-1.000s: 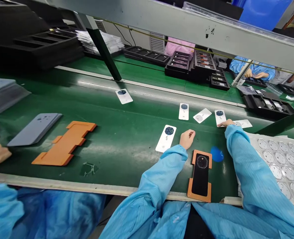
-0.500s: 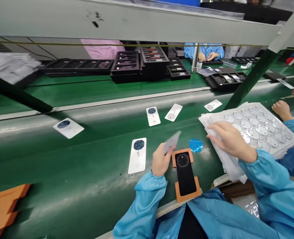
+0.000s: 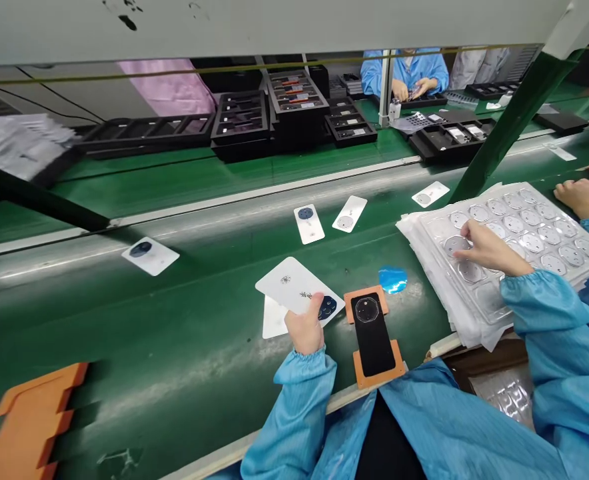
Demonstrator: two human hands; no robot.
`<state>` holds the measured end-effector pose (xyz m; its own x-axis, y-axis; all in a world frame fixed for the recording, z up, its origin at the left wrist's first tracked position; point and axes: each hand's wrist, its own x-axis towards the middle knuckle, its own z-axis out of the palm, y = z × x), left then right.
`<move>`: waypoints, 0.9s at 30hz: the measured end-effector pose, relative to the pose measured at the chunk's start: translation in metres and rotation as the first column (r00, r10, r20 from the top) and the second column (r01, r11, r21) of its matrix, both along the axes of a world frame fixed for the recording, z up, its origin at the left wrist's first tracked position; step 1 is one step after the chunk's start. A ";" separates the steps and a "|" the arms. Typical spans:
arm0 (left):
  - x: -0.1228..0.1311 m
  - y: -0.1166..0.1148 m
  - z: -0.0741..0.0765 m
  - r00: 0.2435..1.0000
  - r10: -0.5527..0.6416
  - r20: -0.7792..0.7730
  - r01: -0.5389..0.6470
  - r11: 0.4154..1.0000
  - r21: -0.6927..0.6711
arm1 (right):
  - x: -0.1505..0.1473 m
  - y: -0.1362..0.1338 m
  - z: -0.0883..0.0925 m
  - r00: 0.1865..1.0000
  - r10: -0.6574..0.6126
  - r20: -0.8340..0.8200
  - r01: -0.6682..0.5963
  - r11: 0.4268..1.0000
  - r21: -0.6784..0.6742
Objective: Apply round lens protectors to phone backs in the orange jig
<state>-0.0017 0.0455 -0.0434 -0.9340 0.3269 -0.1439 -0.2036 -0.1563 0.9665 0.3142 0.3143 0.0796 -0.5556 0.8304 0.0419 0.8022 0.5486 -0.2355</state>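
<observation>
My left hand grips a white phone back panel with a dark camera circle, thumb on its face. It overlaps another white panel lying on the green bench. At the clear plastic tray, my right hand has thumb and forefinger closed on the edge of a round clear disc; whether the disc is off the tray cannot be told. Between my hands, a black phone-shaped panel with a round ring lies in an orange fixture. Behind it is a blue film piece.
More white panels lie on the bench, among them one at the left and one farther back. An orange fixture part sits front left. A green post rises behind the tray. Another person's hand is at the far right.
My left hand has turned the white panel from edge-on to nearly flat, over the panel beside it. My right hand has moved from above the tray's left side onto a disc.
</observation>
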 end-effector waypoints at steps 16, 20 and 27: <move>-0.005 -0.026 0.016 0.985 -0.042 0.165 0.007 0.978 0.211 | -0.110 -0.176 -0.126 0.697 0.674 -0.247 -0.614 0.738 0.281; -0.009 -0.036 0.015 0.982 -0.116 0.152 0.079 0.970 0.230 | -0.101 -0.178 -0.128 0.692 0.708 -0.139 -0.648 0.694 0.312; 0.004 -0.026 0.020 0.973 -0.159 0.165 0.135 0.979 0.150 | -0.111 -0.186 -0.117 0.765 0.641 -0.066 -0.590 0.739 0.326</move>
<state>0.0023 0.0193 -0.0234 -0.8384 0.4868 -0.2453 -0.3986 -0.2405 0.8850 0.2029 0.1279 -0.0375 -0.9043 0.2486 0.3470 0.2292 0.9686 -0.0965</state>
